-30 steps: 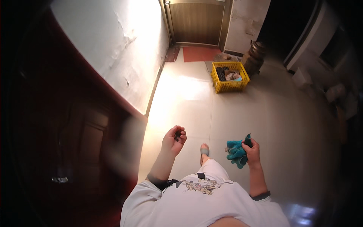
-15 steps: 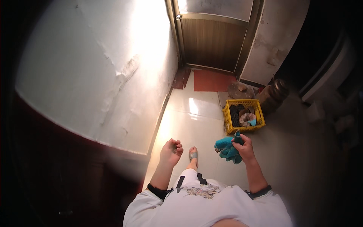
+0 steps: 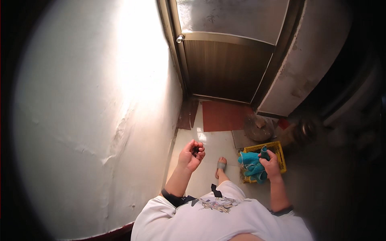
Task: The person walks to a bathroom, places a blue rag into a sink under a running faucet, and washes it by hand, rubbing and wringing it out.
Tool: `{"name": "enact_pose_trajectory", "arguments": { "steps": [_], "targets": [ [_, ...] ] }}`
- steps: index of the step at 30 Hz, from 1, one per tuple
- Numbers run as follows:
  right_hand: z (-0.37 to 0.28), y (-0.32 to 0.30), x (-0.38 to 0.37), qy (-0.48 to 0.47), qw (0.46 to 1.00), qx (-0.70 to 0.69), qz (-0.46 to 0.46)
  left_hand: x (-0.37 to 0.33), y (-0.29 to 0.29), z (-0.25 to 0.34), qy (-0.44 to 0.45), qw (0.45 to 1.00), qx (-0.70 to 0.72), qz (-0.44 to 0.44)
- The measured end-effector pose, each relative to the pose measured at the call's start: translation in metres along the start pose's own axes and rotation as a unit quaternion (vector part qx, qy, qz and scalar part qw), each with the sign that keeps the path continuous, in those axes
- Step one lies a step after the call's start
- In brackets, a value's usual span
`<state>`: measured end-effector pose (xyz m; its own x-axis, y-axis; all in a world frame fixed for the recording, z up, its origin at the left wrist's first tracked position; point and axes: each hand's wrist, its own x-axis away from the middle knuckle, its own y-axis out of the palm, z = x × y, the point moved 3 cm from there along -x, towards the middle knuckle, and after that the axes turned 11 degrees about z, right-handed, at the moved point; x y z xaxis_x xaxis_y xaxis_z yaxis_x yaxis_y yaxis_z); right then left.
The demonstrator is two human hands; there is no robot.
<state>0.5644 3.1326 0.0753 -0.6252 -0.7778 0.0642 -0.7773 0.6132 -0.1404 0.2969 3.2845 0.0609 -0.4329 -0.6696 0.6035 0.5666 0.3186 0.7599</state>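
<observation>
Crate now nearer, half-hidden, right hand gripping teal cloth, left hand curled round unclear dark object

The left hand curls its fingers around a small dark object, too shadowed to identify. The right hand grips a crumpled teal fabric bundle, which partly hides a yellow plastic crate. A grey-strapped sandal stands on pale glossy floor tiles. Ahead, a flat red mat lies before a brown panelled door with a round silver knob.
</observation>
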Motion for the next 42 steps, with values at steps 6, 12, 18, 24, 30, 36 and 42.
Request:
{"name": "enact_pose_trajectory", "arguments": {
  "steps": [6, 12, 18, 24, 30, 36, 42],
  "targets": [
    [-0.012, 0.065, -0.195, -0.006, 0.999, -0.025, -0.03, -0.138, 0.062, 0.094, 0.068, 0.995, 0.038, 0.058],
    [-0.092, 0.178, -0.381, -0.137, 0.985, 0.024, -0.107, -0.238, 0.137, 0.182, 0.099, 0.994, 0.049, 0.005],
    [-0.149, 0.311, -0.541, -0.271, 0.939, 0.086, -0.194, -0.368, 0.173, 0.248, 0.082, 0.994, 0.063, 0.047],
    [-0.183, 0.441, -0.688, -0.375, 0.859, 0.176, -0.299, -0.492, 0.239, 0.319, 0.051, 0.994, 0.092, 0.006],
    [-0.177, 0.504, -0.778, -0.454, 0.77, 0.283, -0.348, -0.567, 0.287, 0.373, 0.061, 0.994, 0.091, -0.018],
    [-0.16, 0.521, -0.812, -0.464, 0.642, 0.364, -0.491, -0.609, 0.293, 0.397, 0.078, 0.99, 0.116, -0.015],
    [-0.15, 0.526, -0.818, -0.481, 0.553, 0.392, -0.556, -0.644, 0.31, 0.414, 0.078, 0.99, 0.117, 0.001]
  ]
}}
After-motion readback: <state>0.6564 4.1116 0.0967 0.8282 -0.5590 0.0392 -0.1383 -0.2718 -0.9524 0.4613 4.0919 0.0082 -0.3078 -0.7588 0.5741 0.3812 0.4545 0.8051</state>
